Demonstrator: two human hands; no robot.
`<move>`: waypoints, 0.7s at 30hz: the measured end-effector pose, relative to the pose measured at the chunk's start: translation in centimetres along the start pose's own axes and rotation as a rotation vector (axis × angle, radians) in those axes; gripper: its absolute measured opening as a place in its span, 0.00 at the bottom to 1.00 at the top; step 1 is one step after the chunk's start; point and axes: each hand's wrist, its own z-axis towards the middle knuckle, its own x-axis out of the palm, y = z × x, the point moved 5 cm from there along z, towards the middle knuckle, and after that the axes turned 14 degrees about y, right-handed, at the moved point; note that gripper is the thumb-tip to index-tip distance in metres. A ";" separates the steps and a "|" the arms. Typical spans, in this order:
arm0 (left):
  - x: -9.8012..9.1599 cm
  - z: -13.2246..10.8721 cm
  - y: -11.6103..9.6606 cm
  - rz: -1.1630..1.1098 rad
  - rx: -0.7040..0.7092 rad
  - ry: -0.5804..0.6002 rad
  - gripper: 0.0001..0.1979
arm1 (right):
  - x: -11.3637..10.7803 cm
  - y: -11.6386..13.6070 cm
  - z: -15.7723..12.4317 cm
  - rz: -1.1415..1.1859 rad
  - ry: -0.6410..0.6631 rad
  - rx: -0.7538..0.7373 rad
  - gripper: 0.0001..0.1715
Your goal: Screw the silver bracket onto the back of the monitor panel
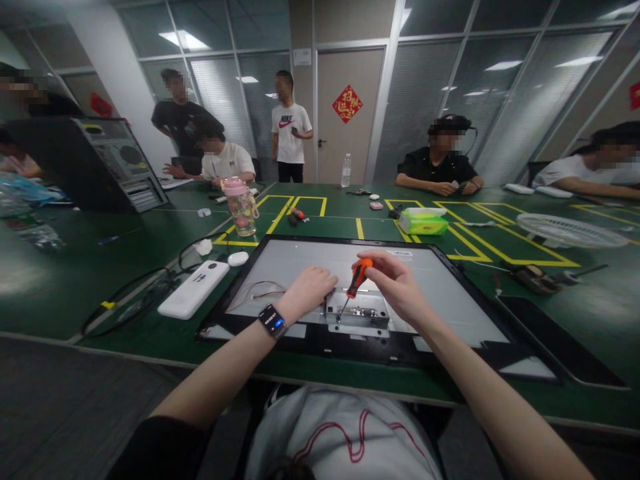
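Observation:
A flat display panel [440,293] with a black frame and grey back lies before me on the table, with a silver metal bracket [377,321] at its near middle. My right hand [395,283] pinches the handle of an orange and black screwdriver [359,279]. The screwdriver leans, its shaft pointing down at the bracket's left part. Fingers bent, my left hand [310,292] is at the bracket's far left corner and seems to hold it; the fingertips are partly hidden. Thin wires [257,288] lie on the panel left of that hand.
Left of the panel are a white power bank [194,289], a black cable [133,303] and a pink-lidded bottle [241,210]. A green tissue pack [423,221] stands beyond it. At right lie a black slab [557,337] and a dark tool [537,279]. Several people sit or stand around.

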 end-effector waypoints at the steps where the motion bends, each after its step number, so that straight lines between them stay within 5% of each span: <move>1: -0.1 0.0 -0.1 0.010 -0.001 0.005 0.08 | -0.1 0.0 0.0 0.007 -0.025 -0.020 0.13; 21: -0.5 0.0 -0.9 0.076 -0.017 0.021 0.07 | 0.7 0.6 0.2 -0.007 0.058 -0.020 0.17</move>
